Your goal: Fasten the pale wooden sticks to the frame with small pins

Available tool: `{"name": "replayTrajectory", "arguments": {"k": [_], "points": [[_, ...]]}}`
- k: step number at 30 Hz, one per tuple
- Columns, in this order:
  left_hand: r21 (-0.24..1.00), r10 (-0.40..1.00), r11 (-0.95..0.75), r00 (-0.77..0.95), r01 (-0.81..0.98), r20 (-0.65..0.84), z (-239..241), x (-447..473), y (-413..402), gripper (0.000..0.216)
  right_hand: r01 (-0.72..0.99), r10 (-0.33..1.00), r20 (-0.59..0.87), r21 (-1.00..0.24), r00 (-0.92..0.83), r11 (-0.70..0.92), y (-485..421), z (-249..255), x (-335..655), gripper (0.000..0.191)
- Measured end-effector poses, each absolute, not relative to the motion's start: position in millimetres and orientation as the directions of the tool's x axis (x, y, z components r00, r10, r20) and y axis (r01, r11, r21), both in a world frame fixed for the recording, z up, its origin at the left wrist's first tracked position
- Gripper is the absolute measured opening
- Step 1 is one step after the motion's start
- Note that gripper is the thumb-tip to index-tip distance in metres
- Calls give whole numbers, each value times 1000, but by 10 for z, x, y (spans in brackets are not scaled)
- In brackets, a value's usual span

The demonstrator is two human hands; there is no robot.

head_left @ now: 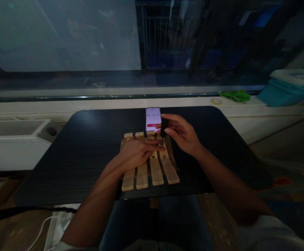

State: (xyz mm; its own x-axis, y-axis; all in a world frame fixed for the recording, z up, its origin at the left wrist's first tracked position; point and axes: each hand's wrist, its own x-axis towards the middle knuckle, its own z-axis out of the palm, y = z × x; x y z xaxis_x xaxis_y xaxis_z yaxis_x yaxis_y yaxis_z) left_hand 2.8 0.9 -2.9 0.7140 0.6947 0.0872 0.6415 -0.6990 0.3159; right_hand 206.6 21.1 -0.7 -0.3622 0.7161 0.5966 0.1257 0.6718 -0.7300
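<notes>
On a black table, several pale wooden slats (157, 173) lie side by side across a rough brown board (170, 150). Dark holes show in the two slats on the right. My left hand (134, 153) rests over the slats, its fingers reaching right and pinching a small metal screw (162, 142) at the upper part of the rightmost slat. My right hand (184, 134) is closed around the dark handle of what looks like a screwdriver (164, 127), held upright above that screw. Whether its tip touches the screw is too small to tell.
A phone (153, 115) with a running timer lies just behind the slats on the black table (94, 139). A loose screw (130, 129) is left of it. The sill holds a tape roll (216, 101), green cloth (235, 96) and teal box (285, 91). A radiator (13, 143) stands left.
</notes>
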Motion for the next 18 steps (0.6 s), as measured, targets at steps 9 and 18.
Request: {"name": "replayTrajectory", "arguments": {"k": [9, 18], "points": [[304, 700, -694, 711, 653, 70, -3, 37, 1, 39, 184, 700, 668, -677, -251, 712, 246, -13, 2039, 28], [304, 705, -687, 707, 660, 61, -4, 42, 0, 39, 236, 705, 682, -665, -197, 709, 232, -22, 2012, 29]]}}
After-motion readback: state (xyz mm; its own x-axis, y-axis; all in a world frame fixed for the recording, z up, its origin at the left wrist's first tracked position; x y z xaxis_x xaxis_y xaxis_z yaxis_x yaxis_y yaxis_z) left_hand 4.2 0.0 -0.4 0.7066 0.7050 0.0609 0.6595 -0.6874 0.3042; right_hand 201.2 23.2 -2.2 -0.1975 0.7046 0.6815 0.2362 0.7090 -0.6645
